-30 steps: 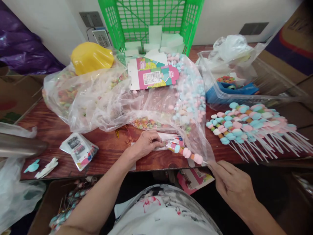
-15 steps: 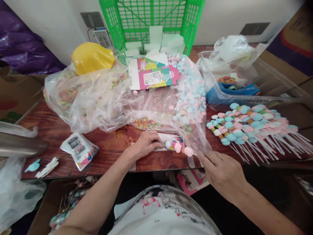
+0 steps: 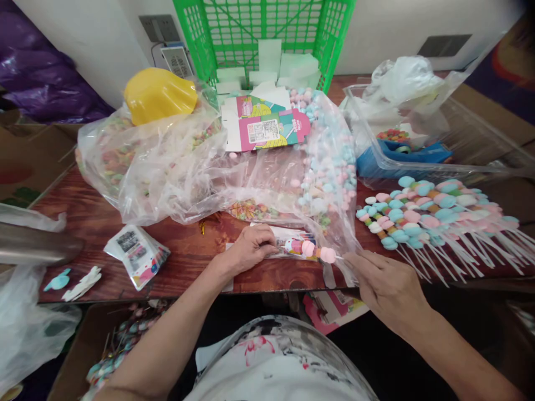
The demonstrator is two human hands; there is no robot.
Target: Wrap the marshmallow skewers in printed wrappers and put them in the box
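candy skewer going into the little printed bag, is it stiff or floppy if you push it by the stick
The candy skewer probably pushes stiffly: its thin stick looks straight between the right hand and the small bag the left hand pins. The puffy candies look soft and light, likely snagging the film.

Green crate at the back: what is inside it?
The green crate holds several pale, whitish blocks stacked low against its lattice wall. The clear plastic bags in front cover the blocks' lower parts and the crate's bottom.
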